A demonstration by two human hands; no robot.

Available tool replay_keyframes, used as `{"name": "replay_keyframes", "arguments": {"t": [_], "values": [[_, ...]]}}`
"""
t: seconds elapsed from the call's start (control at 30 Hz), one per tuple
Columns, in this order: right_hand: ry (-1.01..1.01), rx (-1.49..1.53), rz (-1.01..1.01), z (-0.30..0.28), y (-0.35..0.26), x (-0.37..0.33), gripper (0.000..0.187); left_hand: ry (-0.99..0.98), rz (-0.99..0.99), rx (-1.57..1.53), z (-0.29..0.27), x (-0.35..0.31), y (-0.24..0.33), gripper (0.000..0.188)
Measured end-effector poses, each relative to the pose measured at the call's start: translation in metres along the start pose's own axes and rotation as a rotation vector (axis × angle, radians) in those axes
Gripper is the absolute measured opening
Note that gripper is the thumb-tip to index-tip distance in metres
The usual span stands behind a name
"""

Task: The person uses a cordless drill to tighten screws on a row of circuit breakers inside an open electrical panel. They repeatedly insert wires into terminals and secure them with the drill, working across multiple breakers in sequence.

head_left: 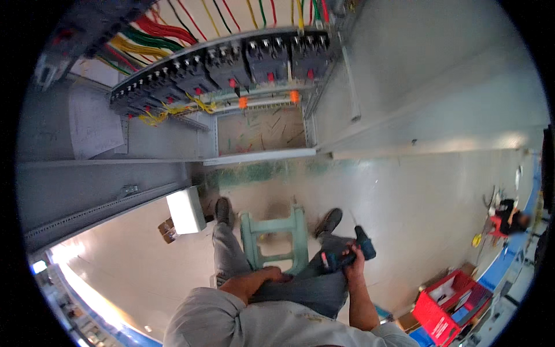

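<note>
In my right hand [357, 261] is a dark cordless drill [364, 243], held low over my right thigh with the fingers wrapped round it. My left hand [273, 274] rests on my lap, holding nothing that I can see; its fingers lie stretched out and partly in shadow. Between my knees stands a pale green stool [302, 237]. Ahead, beyond my feet, is an open grey metal cabinet with a row of black circuit breakers [225, 63], several with red toggles. Red, yellow and green wires [156, 34] run behind them, apart from both hands.
A white box [186, 211] stands by my left foot, beside a small brown carton [168, 230]. Paper sheets [95, 118] hang on the cabinet's left wall. A red crate [448, 306] sits at the lower right. Another person [511, 218] is far off at the right.
</note>
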State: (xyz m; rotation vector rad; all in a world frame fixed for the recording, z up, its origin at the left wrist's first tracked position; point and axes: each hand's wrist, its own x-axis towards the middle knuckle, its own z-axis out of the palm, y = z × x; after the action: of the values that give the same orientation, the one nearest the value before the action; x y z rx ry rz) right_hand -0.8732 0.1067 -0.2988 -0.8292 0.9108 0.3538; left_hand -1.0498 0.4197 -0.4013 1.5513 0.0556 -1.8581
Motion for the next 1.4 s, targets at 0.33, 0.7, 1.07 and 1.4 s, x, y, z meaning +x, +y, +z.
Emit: {"name": "replay_keyframes", "arguments": {"t": [0.33,0.7,1.07,1.4], "values": [[0.006,0.090,0.009,0.086,0.050,0.027,0.037,0.199,0.058,-0.051,-0.140,-0.032,-0.088,0.112],[-0.222,0.027,-0.227,0.142,0.045,0.057,0.042,0.009,0.047,0.189,-0.230,0.013,-0.101,0.082],[-0.276,0.212,-0.431,0.128,0.077,0.061,0.048,-0.031,0.076,0.094,-0.243,-0.014,-0.079,0.073],[-0.469,0.137,-0.418,0.115,0.076,0.035,0.050,0.283,0.391,0.132,-0.214,-0.015,-0.071,0.099]]}}
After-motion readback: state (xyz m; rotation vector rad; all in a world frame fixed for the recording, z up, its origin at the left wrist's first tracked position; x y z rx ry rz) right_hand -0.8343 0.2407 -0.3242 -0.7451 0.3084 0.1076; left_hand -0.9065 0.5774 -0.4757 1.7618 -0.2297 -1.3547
